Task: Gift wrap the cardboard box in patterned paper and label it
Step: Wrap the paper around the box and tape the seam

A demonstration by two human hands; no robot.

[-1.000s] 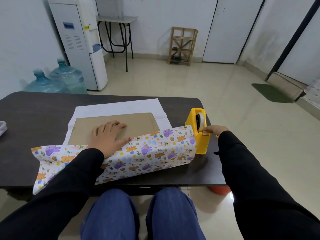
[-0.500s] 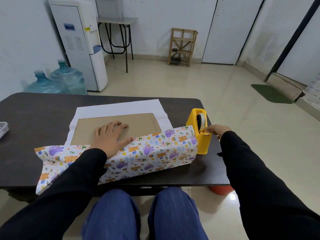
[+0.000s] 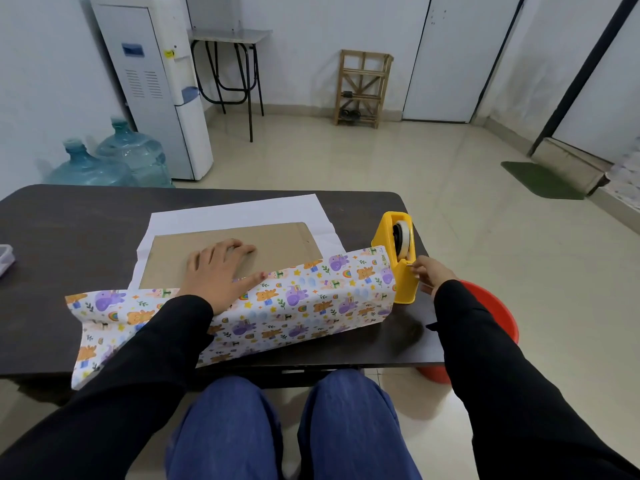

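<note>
A flat cardboard box (image 3: 277, 242) lies on the white underside of the patterned paper (image 3: 304, 303) on the dark table (image 3: 69, 230). The near flap of the paper is folded up over the box's front edge. My left hand (image 3: 216, 268) lies flat on the box, fingers straight, its thumb pressing the folded paper edge down. At the right, my right hand (image 3: 427, 271) pinches the tape end at the cutter of the yellow tape dispenser (image 3: 398, 254), which stands beside the paper's right end.
A red bucket (image 3: 491, 317) stands on the floor under the table's right edge. A small grey container (image 3: 5, 259) pokes in at the table's left. A water dispenser (image 3: 156, 88) and two blue bottles (image 3: 114, 161) stand beyond the table.
My right hand has drawn slightly back from the dispenser's roll toward me, with the tape end pinched. The left hand stays on the box.
</note>
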